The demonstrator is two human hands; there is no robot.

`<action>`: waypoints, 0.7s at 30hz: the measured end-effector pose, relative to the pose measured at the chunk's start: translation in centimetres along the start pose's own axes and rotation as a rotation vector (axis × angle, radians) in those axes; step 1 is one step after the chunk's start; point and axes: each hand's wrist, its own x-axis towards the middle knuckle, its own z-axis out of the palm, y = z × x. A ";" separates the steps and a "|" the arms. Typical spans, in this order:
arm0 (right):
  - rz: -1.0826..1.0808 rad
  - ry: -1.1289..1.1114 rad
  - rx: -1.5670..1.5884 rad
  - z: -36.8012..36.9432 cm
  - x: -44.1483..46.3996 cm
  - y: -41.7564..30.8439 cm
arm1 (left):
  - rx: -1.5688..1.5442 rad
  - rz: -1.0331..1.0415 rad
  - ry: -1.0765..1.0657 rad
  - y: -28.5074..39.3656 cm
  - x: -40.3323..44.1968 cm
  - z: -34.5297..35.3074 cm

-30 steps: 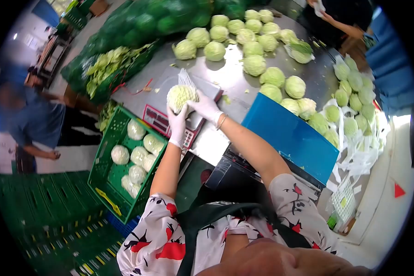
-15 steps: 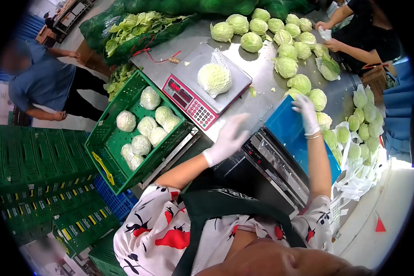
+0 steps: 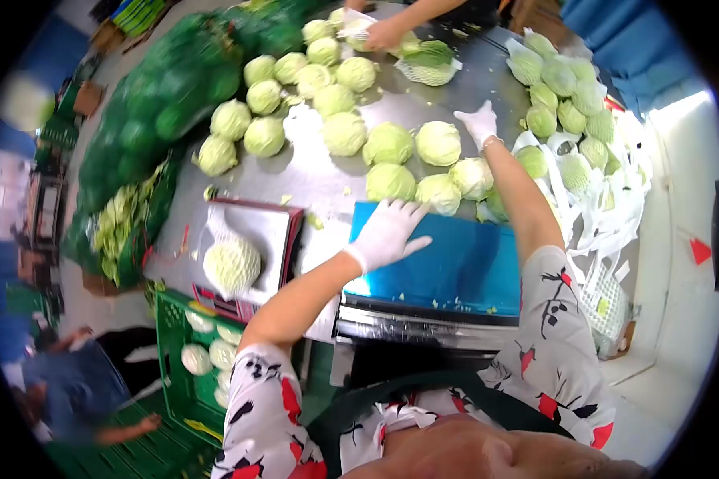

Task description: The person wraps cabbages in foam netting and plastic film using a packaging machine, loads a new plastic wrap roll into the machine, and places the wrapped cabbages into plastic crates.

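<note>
Wrapped cabbages are held in the crate. A netted cabbage is borne by the scale. Over the blue panel, the left hand is spread, released. Beyond loose cabbages, the right hand is extended over the table, unclenched.

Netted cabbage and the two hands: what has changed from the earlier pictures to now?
The netted cabbage was let go and rests on the scale. The left hand moved right, to the blue panel; the right hand reached forward, past it. The green crate stayed beside the scale.
</note>
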 end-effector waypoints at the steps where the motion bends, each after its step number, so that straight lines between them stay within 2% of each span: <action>1: -0.032 0.003 -0.016 1.2 1.5 0.5 | -0.001 -0.029 -0.057 0.0 0.3 -0.4; 4: 0.022 -0.043 0.003 2.8 4.0 -1.5 | 0.012 -0.090 -0.145 0.3 1.0 -0.8; 8: 0.135 -0.036 0.269 7.1 7.9 -4.4 | -0.035 -0.063 -0.083 -0.3 1.1 0.0; 15: 0.264 0.135 0.439 11.9 11.8 -9.1 | -0.089 -0.086 -0.121 -0.7 1.5 0.0; 16: 0.203 0.191 0.484 12.9 12.6 -8.7 | -0.098 -0.086 -0.125 -0.8 1.5 0.1; 19: 0.159 0.066 0.827 12.8 13.7 -7.7 | -0.114 -0.096 -0.124 -0.8 1.5 0.0; 21: 0.141 -0.178 1.210 10.7 13.1 -7.4 | -0.122 -0.099 -0.105 -0.9 1.6 0.0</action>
